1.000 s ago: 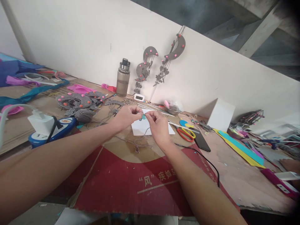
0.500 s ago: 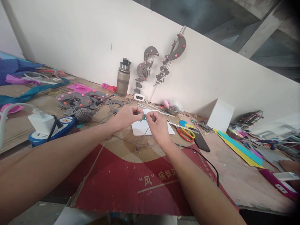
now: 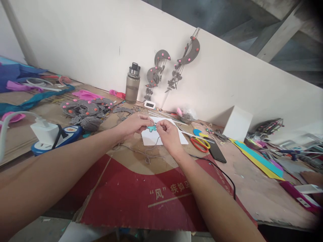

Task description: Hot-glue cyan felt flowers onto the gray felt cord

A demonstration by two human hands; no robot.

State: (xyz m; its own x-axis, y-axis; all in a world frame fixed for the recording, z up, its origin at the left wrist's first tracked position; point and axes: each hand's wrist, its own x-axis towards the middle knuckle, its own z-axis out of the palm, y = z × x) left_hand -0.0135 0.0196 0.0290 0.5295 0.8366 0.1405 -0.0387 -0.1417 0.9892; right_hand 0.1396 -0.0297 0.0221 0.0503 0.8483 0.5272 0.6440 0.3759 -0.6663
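A small teal piece (image 3: 151,128) hangs between my two hands, above the white sheet (image 3: 148,139). Thumb and fingers of my left hand (image 3: 137,125) pinch grey string at its upper left. My right hand (image 3: 168,131) is closed at the piece's right edge, the fingertips together on the string beside it. Grey string (image 3: 148,155) trails down from the hands and lies in loose loops on the cardboard (image 3: 121,198).
Red and yellow scissors (image 3: 200,144) and a black phone (image 3: 215,151) lie to the right. A bottle (image 3: 132,84) stands by the wall. Grey felt moons (image 3: 82,107) and a blue power strip (image 3: 64,136) are left. Another person's hand (image 3: 311,178) is far right.
My left hand has shifted slightly left, away from my right hand. More of the teal piece now shows between them, lying flatter to view.
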